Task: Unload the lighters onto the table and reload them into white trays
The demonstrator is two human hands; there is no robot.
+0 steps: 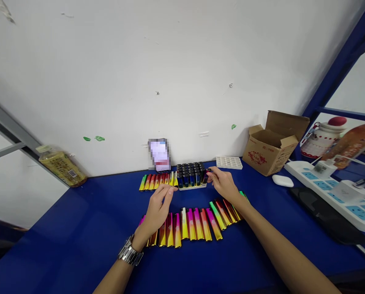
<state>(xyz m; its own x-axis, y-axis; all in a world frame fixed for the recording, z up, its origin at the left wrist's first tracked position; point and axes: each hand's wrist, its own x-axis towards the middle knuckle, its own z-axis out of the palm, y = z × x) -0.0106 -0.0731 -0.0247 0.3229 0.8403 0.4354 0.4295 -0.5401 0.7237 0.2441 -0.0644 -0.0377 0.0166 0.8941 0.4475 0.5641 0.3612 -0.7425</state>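
My right hand (223, 183) pinches a dark-topped lighter (205, 175) at the right end of a white tray (193, 188). Dark blue lighters (188, 179) with black tops stand upright in rows in this tray. Near the tray's front left corner is my left hand (158, 206), its fingers closed together; a small dark bit shows by the fingertips, and I cannot make out what it is. Below both hands lies a long row of shiny multicoloured lighters (191, 224), partly covered by my left hand and right forearm. A shorter row of similar lighters (158, 182) lies left of the tray.
A phone (160, 155) leans on the wall behind the tray. Toward the right are a white slotted tray (229, 162), an open cardboard box (263, 149), a white earbud case (282, 180), a black item (323, 214) and a power strip (332, 192). A bottle (61, 165) stands far left.
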